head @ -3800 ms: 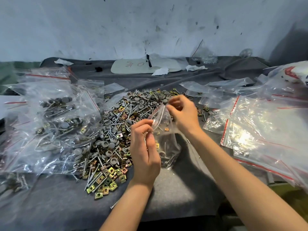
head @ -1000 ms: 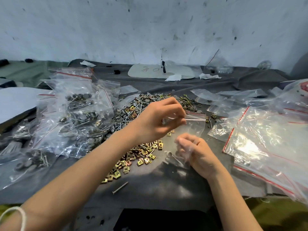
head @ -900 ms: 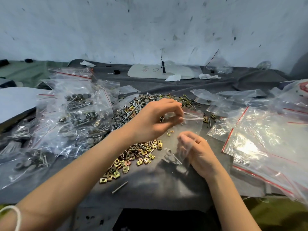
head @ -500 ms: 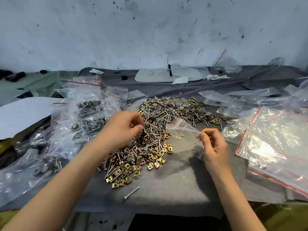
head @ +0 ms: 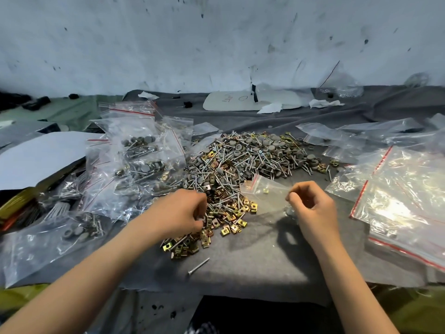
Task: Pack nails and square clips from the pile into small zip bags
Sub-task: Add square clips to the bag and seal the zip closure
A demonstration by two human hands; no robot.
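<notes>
**Clear zip bag held one-handed while the other hand goes back to the pile**

Clear plastic, red-striped at the mouth: the small zip bag (head: 265,192) is pinched now only by the right hand (head: 313,208), thumb and fingertips closed on its near edge, mouth pointing toward the pile. A second ago both hands worked the bag's opening; the left hand (head: 183,213) has since let go and dropped onto the pile of nails and square clips (head: 240,169), fingers curled down among the brass-coloured clips at its near edge. Whether it has anything gripped yet I cannot tell.

Reading: the bag is only partly filled and another pick is under way, so this bag is not ready to seal.

Containers:
- Held bag: at least one square clip (head: 265,190) visible through the film; the lower part is hidden behind the right hand.
- Filled zip bags (head: 139,160) heaped left of the pile on the desk (head: 252,256), showing grey-capped nails and clips inside.
- Empty zip bags (head: 404,194) stacked flat on the right.
- One stray nail (head: 198,266) lies alone on the grey cloth, nearer than the pile.
</notes>
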